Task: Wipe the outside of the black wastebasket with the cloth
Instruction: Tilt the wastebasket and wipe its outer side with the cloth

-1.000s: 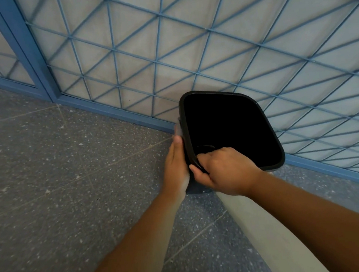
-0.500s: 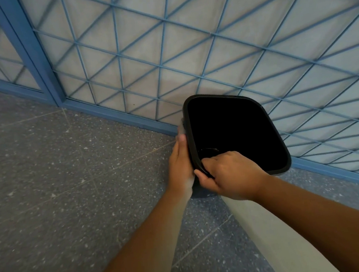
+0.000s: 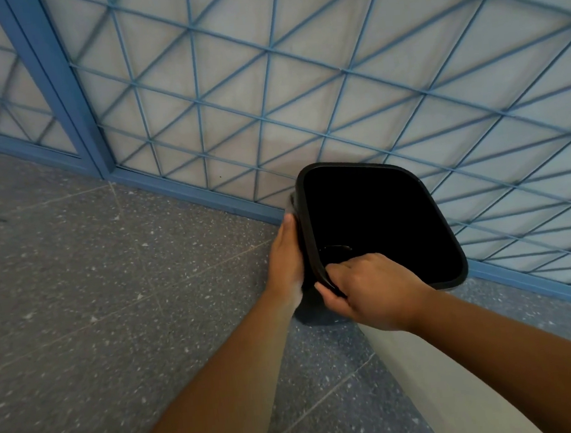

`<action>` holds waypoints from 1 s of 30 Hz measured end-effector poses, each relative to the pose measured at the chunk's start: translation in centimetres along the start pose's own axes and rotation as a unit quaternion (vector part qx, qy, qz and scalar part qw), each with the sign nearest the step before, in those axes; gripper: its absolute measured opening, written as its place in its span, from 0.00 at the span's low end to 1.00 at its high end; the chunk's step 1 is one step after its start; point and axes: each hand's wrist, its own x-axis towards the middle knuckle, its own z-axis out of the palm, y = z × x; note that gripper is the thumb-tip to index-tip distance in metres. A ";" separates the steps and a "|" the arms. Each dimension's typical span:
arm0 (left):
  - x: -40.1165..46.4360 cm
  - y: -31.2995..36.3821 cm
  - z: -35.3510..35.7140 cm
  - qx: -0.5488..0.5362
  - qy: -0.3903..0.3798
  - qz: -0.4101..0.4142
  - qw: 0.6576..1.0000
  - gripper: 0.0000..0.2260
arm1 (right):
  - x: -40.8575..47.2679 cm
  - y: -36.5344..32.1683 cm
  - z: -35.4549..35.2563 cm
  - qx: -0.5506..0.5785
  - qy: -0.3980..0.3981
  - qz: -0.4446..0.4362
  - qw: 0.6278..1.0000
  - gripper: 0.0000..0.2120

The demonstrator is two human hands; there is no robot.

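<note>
The black wastebasket (image 3: 382,221) stands on the grey floor against a blue grid wall, seen from above with its dark inside showing. My right hand (image 3: 371,288) grips the near rim, thumb outside and fingers curled over the edge. My left hand (image 3: 284,254) lies flat with straight fingers against the basket's left outer wall. A sliver of grey cloth (image 3: 291,203) peeks out past my left fingertips, pressed between my palm and the wall; most of it is hidden.
Blue-framed panels with a blue wire grid (image 3: 264,78) rise right behind the basket. Speckled grey floor (image 3: 109,285) spreads to the left and near side. A pale strip (image 3: 432,376) lies on the floor under my right forearm.
My left hand has slid a little forward and upward along the basket's left side. My right hand keeps its hold on the rim. The view has shifted slightly.
</note>
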 end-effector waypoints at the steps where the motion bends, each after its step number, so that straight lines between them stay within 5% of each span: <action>1: 0.1 0.1 0.1 0.000 -0.001 0.003 1.000 0.16 | 0.1 0.0 0.1 0.005 0.004 -0.001 1.000 0.17; 9: 0.0 0.4 0.0 -0.003 -0.002 0.015 1.000 0.16 | 0.2 -0.1 0.1 -0.003 0.026 -0.010 1.000 0.20; 13: -1.3 -1.4 -0.4 -0.014 -0.006 -0.005 1.000 0.25 | -0.1 -0.1 0.1 -0.009 0.025 -0.012 1.000 0.22; 22: -0.6 -0.9 -0.2 -0.007 0.005 0.018 1.000 0.17 | 0.3 -0.3 0.1 -0.006 0.026 -0.006 1.000 0.21; 26: 0.4 0.7 -0.1 -0.032 0.022 -0.042 0.998 0.19 | 0.4 -0.3 0.1 -0.004 0.021 0.002 1.000 0.20; 30: 0.1 0.7 0.2 -0.019 0.015 0.023 0.999 0.19 | 0.5 -0.3 0.1 0.000 0.013 0.001 1.000 0.18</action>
